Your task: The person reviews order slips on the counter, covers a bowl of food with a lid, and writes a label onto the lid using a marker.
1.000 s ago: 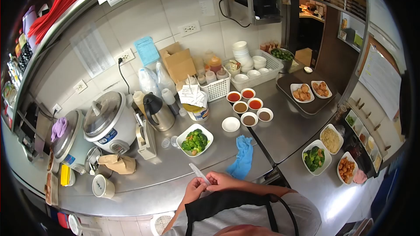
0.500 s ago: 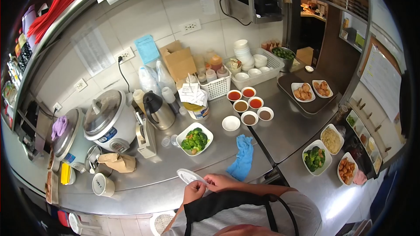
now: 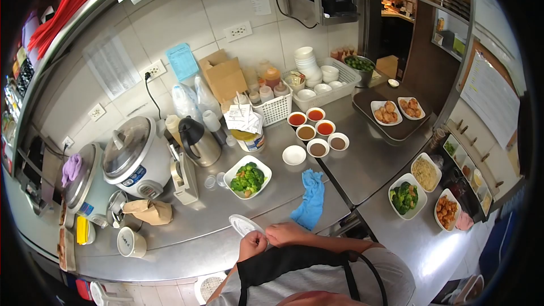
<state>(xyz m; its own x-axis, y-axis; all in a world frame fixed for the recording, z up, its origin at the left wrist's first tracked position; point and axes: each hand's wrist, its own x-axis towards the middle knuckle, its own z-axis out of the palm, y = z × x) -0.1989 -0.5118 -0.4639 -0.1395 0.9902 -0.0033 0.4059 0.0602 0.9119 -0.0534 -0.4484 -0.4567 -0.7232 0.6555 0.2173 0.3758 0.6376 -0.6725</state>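
A white round lid (image 3: 244, 225), lying at a tilt, shows beyond my fingers at the counter's front edge. My left hand (image 3: 252, 245) is closed on its near edge. Beside it, my right hand (image 3: 285, 234) is closed with curled fingers at the lid's right side; what it grips there is hidden. Just beyond the hands stands a square white bowl of broccoli (image 3: 247, 179). A blue cloth (image 3: 310, 198) lies to the right of it. An empty white dish (image 3: 294, 155) sits behind the cloth, near several small bowls of red and brown sauce (image 3: 324, 128).
Rice cookers (image 3: 137, 156), a steel jug (image 3: 199, 143) and a paper bag (image 3: 148, 211) stand on the left. Filled bowls (image 3: 407, 196) are at the right, with a brown tray (image 3: 395, 131) behind them. A white tub (image 3: 131, 242) is at the front left.
The lid, seen nearly edge-on a second ago, now shows its round face. Both hands stay close together at the counter edge. The whole view has shifted slightly.
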